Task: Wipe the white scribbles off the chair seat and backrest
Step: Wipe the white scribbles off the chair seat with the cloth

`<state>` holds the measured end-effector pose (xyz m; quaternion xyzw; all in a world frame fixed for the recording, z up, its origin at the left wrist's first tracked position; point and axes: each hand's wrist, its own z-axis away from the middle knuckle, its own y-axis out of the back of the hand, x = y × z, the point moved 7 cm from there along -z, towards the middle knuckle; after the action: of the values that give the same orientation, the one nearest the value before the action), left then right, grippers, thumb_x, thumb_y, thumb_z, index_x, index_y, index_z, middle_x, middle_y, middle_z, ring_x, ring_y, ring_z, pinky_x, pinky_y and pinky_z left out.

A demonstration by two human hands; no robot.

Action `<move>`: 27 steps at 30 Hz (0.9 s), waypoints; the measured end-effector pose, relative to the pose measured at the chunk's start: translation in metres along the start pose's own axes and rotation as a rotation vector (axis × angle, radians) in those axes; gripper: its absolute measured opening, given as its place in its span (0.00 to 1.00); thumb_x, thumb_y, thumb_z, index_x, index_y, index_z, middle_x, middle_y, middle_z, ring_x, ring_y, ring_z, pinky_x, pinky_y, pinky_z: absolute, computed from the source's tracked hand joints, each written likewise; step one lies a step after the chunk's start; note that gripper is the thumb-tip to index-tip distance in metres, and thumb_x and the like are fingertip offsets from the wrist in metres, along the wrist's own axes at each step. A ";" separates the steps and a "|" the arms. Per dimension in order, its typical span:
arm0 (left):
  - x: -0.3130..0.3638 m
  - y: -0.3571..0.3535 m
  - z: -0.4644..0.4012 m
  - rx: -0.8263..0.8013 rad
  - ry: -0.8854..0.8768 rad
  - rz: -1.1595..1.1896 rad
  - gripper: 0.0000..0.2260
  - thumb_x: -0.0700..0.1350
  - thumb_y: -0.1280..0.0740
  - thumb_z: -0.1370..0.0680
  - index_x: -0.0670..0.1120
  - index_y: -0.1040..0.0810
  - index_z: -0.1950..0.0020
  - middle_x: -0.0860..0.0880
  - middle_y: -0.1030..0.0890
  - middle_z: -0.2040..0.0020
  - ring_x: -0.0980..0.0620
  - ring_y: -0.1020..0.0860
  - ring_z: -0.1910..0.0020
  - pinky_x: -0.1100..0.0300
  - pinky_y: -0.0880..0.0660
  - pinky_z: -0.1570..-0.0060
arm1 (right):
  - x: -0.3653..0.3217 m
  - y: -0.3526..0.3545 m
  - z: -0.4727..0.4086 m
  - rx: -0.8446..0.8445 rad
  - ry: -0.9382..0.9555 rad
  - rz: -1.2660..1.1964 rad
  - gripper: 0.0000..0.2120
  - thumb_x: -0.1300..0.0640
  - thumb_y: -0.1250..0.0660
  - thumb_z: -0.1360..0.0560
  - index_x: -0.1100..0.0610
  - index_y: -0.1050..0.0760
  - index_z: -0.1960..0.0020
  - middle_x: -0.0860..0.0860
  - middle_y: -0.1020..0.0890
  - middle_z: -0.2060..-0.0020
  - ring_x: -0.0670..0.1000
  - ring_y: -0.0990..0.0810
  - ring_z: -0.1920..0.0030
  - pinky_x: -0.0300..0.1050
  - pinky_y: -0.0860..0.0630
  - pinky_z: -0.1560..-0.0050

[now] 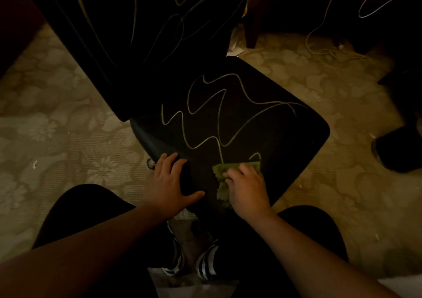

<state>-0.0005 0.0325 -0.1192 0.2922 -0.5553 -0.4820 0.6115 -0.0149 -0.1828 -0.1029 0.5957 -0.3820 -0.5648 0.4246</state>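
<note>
A black chair stands in front of me, its seat (pixel 262 133) crossed by pale wavy scribbles (pixel 219 115). The backrest (pixel 141 35) rises at the upper left and carries fainter looping scribbles (pixel 173 25). My right hand (pixel 247 188) presses a green cloth (pixel 222 172) flat on the near part of the seat, covering the lower end of a scribble line. My left hand (pixel 172 179) grips the seat's near left corner, fingers wrapped over the edge.
Patterned beige carpet (pixel 68 137) surrounds the chair. A dark wooden furniture leg (pixel 251 30) stands behind the seat. A yellow cable (pixel 324 48) lies coiled on the floor at the upper right. A dark shoe (pixel 397 151) sits at the right. My knees and striped shoes (pixel 205 265) are below.
</note>
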 end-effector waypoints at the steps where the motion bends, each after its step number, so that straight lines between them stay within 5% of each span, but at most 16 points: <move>1: 0.000 0.002 -0.001 0.018 -0.028 -0.027 0.49 0.80 0.38 0.34 0.52 0.38 0.21 0.46 0.42 0.19 0.42 0.48 0.18 0.38 0.39 0.23 | 0.011 0.004 -0.005 0.022 -0.056 0.018 0.02 0.51 0.35 0.22 0.47 0.23 0.52 0.47 0.26 0.53 0.50 0.26 0.51 0.50 0.26 0.51; 4: -0.002 0.009 -0.004 0.067 -0.098 -0.060 0.42 0.78 0.41 0.30 0.53 0.33 0.24 0.47 0.35 0.23 0.42 0.40 0.22 0.37 0.34 0.27 | 0.047 0.019 -0.021 0.108 -0.237 0.012 0.04 0.53 0.36 0.21 0.49 0.23 0.49 0.50 0.25 0.50 0.52 0.25 0.48 0.51 0.25 0.49; 10: -0.012 0.009 -0.004 0.027 -0.002 -0.011 0.42 0.73 0.36 0.28 0.52 0.39 0.20 0.48 0.44 0.18 0.41 0.54 0.17 0.44 0.49 0.22 | 0.082 0.029 -0.039 0.145 -0.484 -0.017 0.07 0.55 0.37 0.21 0.51 0.22 0.45 0.54 0.24 0.47 0.56 0.23 0.49 0.55 0.23 0.47; 16: -0.008 0.000 -0.003 0.005 0.025 0.012 0.45 0.77 0.40 0.30 0.50 0.39 0.21 0.46 0.43 0.19 0.39 0.53 0.18 0.37 0.42 0.22 | 0.025 0.014 -0.026 0.053 -0.169 0.027 0.06 0.53 0.36 0.22 0.48 0.21 0.49 0.48 0.24 0.50 0.52 0.25 0.49 0.51 0.24 0.48; 20: -0.010 0.009 -0.007 0.086 -0.038 -0.025 0.45 0.78 0.40 0.32 0.48 0.31 0.26 0.45 0.33 0.25 0.39 0.39 0.23 0.38 0.33 0.27 | -0.013 -0.001 -0.012 -0.039 0.118 -0.020 0.05 0.55 0.33 0.24 0.50 0.20 0.50 0.49 0.24 0.54 0.54 0.25 0.52 0.52 0.25 0.53; 22: -0.015 0.012 -0.010 0.101 -0.053 -0.033 0.45 0.78 0.38 0.32 0.49 0.31 0.25 0.46 0.33 0.25 0.41 0.38 0.23 0.39 0.33 0.26 | -0.001 0.003 -0.016 -0.003 0.059 -0.008 0.06 0.53 0.35 0.22 0.49 0.20 0.49 0.49 0.24 0.53 0.53 0.25 0.51 0.51 0.25 0.51; 27: -0.026 0.008 -0.007 0.057 0.021 0.059 0.47 0.74 0.33 0.30 0.51 0.41 0.19 0.48 0.48 0.17 0.45 0.57 0.17 0.45 0.50 0.21 | 0.047 0.017 -0.035 0.105 -0.275 0.010 0.09 0.52 0.37 0.21 0.49 0.22 0.43 0.51 0.24 0.47 0.54 0.25 0.45 0.53 0.26 0.45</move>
<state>0.0104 0.0581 -0.1235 0.2981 -0.5705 -0.4447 0.6228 0.0236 -0.2299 -0.1028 0.5320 -0.4687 -0.6181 0.3395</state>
